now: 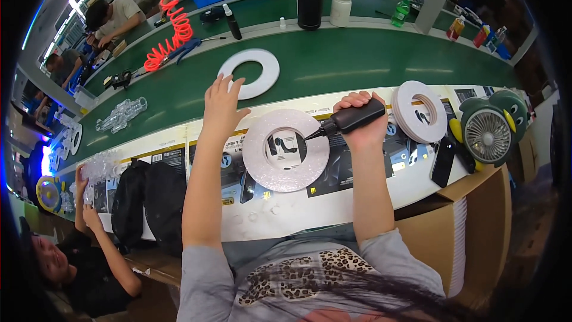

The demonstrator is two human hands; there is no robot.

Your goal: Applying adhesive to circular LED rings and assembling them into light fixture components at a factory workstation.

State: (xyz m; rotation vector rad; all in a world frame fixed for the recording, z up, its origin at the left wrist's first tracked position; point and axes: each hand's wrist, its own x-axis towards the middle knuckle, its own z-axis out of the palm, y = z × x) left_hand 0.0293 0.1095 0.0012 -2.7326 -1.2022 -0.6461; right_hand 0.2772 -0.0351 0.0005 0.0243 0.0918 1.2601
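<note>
My right hand [364, 130] is wrapped around a black squeeze bottle [356, 117] with a narrow nozzle. The bottle is tilted, its tip pointing left over the inner edge of a speckled white ring [257, 154], which lies in front of me; whether the tip touches cannot be made out. My left hand [221, 102] has its fingers spread, beyond the speckled ring. Its fingertips overlap the left edge of another flat white ring [269, 71] on the green surface; contact is unclear.
A stack of white rings [400, 113] stands at the right, near a phone [443, 162] and a penguin-shaped fan [488, 134]. Clear plastic parts [121, 114] and a red coiled hose [174, 21] are at left. Bottles [310, 3] stand behind. A co-worker [77, 262] sits at lower left.
</note>
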